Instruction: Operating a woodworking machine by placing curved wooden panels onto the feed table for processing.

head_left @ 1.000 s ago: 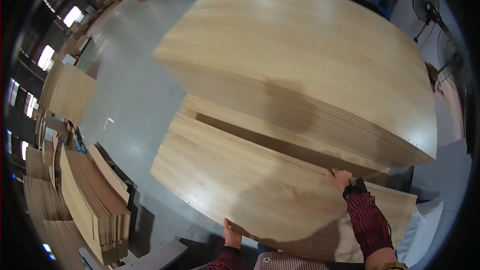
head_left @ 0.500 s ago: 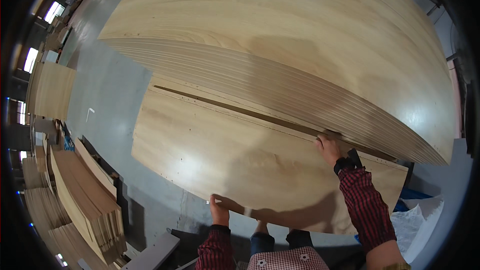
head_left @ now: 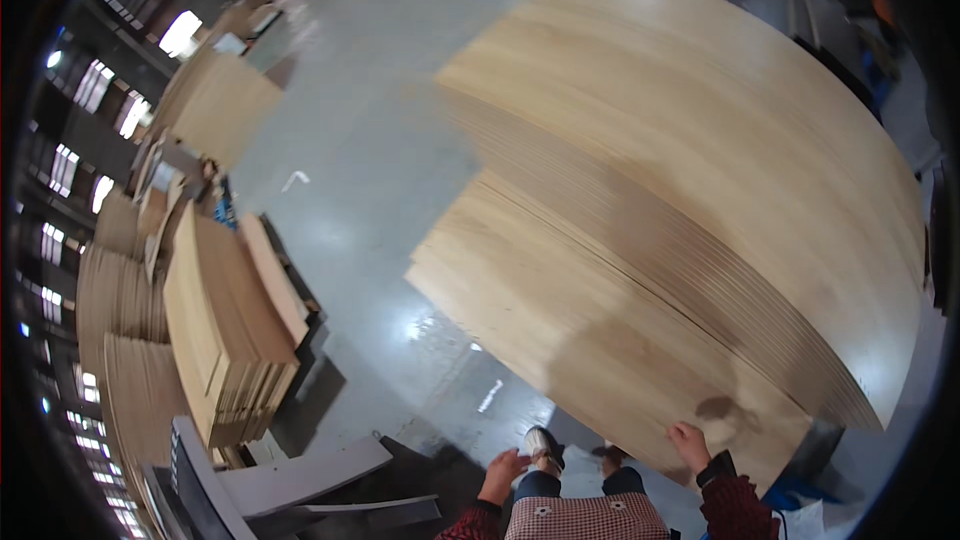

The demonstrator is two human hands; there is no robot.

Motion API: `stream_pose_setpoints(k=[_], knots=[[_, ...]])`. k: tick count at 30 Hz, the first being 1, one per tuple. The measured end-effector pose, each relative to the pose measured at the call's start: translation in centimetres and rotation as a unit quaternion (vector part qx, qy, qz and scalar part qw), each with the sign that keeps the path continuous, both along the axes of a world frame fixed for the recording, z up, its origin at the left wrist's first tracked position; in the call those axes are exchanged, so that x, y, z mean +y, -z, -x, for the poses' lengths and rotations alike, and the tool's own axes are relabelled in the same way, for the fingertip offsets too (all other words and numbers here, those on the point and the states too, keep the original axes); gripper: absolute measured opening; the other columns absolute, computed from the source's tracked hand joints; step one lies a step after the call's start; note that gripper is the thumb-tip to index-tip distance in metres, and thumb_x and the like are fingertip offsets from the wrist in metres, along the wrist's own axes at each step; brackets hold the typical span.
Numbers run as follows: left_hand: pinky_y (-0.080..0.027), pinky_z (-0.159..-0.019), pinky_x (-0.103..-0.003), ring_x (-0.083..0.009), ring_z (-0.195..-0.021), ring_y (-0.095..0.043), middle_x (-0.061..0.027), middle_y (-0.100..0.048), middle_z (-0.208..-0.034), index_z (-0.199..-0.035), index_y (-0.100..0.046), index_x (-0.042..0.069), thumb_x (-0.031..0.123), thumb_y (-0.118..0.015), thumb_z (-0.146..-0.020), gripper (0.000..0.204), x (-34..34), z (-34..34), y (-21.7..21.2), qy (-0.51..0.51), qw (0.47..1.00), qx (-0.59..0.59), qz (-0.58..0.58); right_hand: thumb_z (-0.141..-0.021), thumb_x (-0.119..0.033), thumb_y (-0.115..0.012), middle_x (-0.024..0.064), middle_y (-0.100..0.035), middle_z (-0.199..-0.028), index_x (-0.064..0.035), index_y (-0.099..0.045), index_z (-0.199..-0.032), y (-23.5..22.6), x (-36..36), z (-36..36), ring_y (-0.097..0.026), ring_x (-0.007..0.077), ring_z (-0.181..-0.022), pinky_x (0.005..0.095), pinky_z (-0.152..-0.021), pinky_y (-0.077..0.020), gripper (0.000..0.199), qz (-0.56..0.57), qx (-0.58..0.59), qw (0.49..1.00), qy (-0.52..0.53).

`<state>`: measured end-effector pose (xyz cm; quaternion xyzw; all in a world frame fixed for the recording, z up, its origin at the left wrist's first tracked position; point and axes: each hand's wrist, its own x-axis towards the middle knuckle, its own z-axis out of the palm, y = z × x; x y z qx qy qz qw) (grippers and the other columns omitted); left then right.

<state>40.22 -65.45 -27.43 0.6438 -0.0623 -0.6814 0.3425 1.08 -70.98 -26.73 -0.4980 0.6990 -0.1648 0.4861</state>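
A wide pale wooden panel [head_left: 560, 310] lies in front of me, alongside a taller stack of similar sheets [head_left: 700, 120]. A thin dark line runs along the panel near the foot of the stack. My left hand [head_left: 505, 475] hangs off the panel's near side, above the floor, its fingers apart and nothing in them. Over the panel's near right part is my right hand [head_left: 690, 446], fingers curled in, with no object visible in it. A rounded shadow falls on the wood just beyond that hand.
On the left stands a bundle of upright boards [head_left: 225, 330], with more stacked sheets [head_left: 135, 380] behind it. Grey metal parts [head_left: 300, 475] sit at lower left. Grey floor [head_left: 350, 150] stretches between the boards and the stack. My shoe [head_left: 543, 448] is near the panel's edge.
Both hands have come off the panel and drawn back toward me. The long dark slot in the wood no longer shows; a thin line appears instead. My view has turned left.
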Motion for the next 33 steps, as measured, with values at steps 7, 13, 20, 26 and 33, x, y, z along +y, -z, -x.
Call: stream_pose_setpoints(k=[7, 13, 20, 26, 33], knots=[[-0.048, -0.076, -0.036, -0.0273, -0.085, -0.059, -0.018, -0.058, -0.094, -0.107, -0.046, 0.001, 0.024, -0.046, -0.087, 0.031, 8.4, -11.5, -2.3, -0.176, 0.978, -0.05, -0.104, -0.085, -0.017, -0.044, 0.0099, -0.059, -0.069, 0.0012, -0.054, -0.081, 1.4, -6.1, -12.8, -0.059, 0.0165, -0.059, 0.0264, -0.051, -0.0471, 0.021, -0.181, -0.177, 0.964, -0.077], [-0.049, -0.069, -0.035, -0.0241, -0.077, -0.06, -0.0131, -0.059, -0.086, -0.108, -0.044, 0.003, 0.021, -0.046, -0.086, 0.029, 14.1, -25.4, -5.1, -0.309, 0.946, -0.044, -0.091, -0.082, -0.012, -0.045, 0.0109, -0.057, -0.064, 0.0012, -0.056, -0.076, 3.8, -15.2, -29.9, -0.057, 0.0191, -0.055, 0.0289, -0.051, -0.0477, 0.018, -0.214, -0.013, 0.935, -0.281], [-0.047, -0.065, -0.03, -0.021, -0.074, -0.06, -0.0131, -0.06, -0.086, -0.097, -0.047, 0.002, 0.023, -0.044, -0.087, 0.024, 10.5, -40.1, -11.8, -0.449, 0.89, -0.059, 0.042, -0.083, -0.016, -0.044, 0.0107, -0.059, -0.064, 0.0035, -0.056, -0.081, -3.8, -19.3, -48.8, -0.059, 0.0181, -0.054, 0.03, -0.05, -0.0478, 0.023, -0.14, -0.023, 0.927, -0.347], [-0.047, -0.068, -0.03, -0.0224, -0.081, -0.059, -0.0168, -0.058, -0.093, -0.106, -0.044, -0.002, 0.021, -0.042, -0.088, 0.029, 5.1, -49.0, -12.1, -0.489, 0.866, -0.008, 0.102, -0.084, -0.015, -0.044, 0.0147, -0.06, -0.067, 0.0039, -0.055, -0.082, -1.6, -23.0, -58.5, -0.06, 0.0223, -0.055, 0.0305, -0.049, -0.0488, 0.022, -0.213, -0.004, 0.894, -0.395], [-0.049, -0.069, -0.029, -0.0218, -0.08, -0.06, -0.0172, -0.058, -0.094, -0.106, -0.044, -0.001, 0.021, -0.042, -0.088, 0.029, -1.9, -60.6, -10.9, -0.566, 0.813, 0.038, 0.132, -0.079, -0.012, -0.046, 0.0179, -0.059, -0.064, 0.0039, -0.057, -0.079, 13.6, -36.0, -70.2, -0.058, 0.0266, -0.051, 0.037, -0.05, -0.0502, 0.019, -0.264, -0.019, 0.858, -0.441]])
